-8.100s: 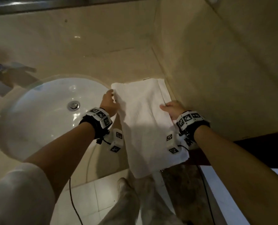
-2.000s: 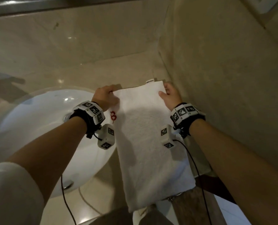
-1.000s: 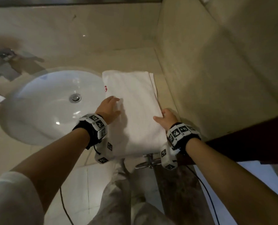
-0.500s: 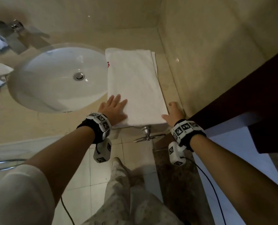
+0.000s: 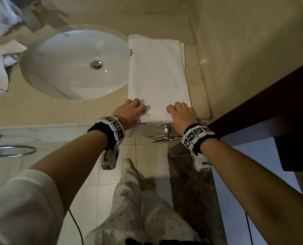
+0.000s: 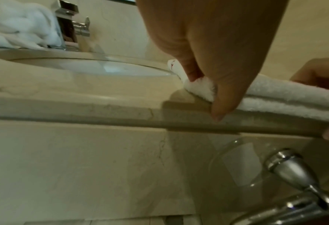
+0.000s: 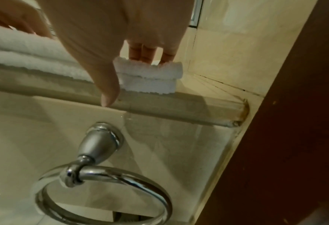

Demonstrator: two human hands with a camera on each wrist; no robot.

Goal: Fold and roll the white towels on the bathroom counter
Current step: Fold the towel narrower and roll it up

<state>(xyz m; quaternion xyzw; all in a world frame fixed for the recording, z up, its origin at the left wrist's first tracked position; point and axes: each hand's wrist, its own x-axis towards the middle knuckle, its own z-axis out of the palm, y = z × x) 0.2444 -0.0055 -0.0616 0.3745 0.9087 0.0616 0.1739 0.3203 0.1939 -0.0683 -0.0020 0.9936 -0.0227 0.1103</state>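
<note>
Folded towel [image 5: 157,73] lies center frame, right of sink [image 5: 72,62]. Left hand [image 5: 129,110] & right hand [image 5: 181,113] both pinch its near-edge corners, thumbs under.

Right hand [image 7: 109,30]: fingers [image 7: 142,53] on top of the folded white towel [image 7: 150,76] at its corner, thumb down over the desk [image 7: 179,106] edge. Chrome towel ring [image 7: 101,190] mounted below. Dark wooden panel [image 7: 294,137] at right.

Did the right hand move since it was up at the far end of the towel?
Yes. The right hand came back along the towel to the counter's front edge.
</note>
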